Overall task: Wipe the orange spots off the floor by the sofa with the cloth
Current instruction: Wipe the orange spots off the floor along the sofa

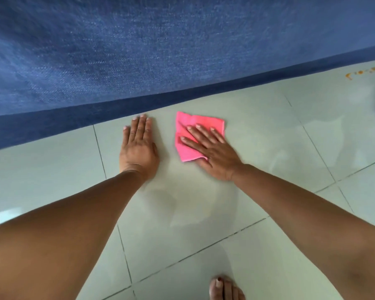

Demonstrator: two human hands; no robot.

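2 hands lie flat on the tiled floor [258, 131] beside the blue sofa [139, 50]: the left hand [139, 146] bare and spread, the right hand [212, 150] open, pressing the pink cloth [188, 124]. Wiping looks underway, yet the orange spots [359, 72] sit well apart, far right, so the next move calls for sliding the cloth over there.

Both arms stretched forward and down, palms flat

The left hand [139, 146] lies open with fingers together, pointing ahead, wrist bent back under a straight bare forearm. The right hand [212, 152] is spread wide — fingers fanned and angled toward the left — pressing flat on the pink cloth [186, 152]. Bare toes [225, 289] show at the bottom edge
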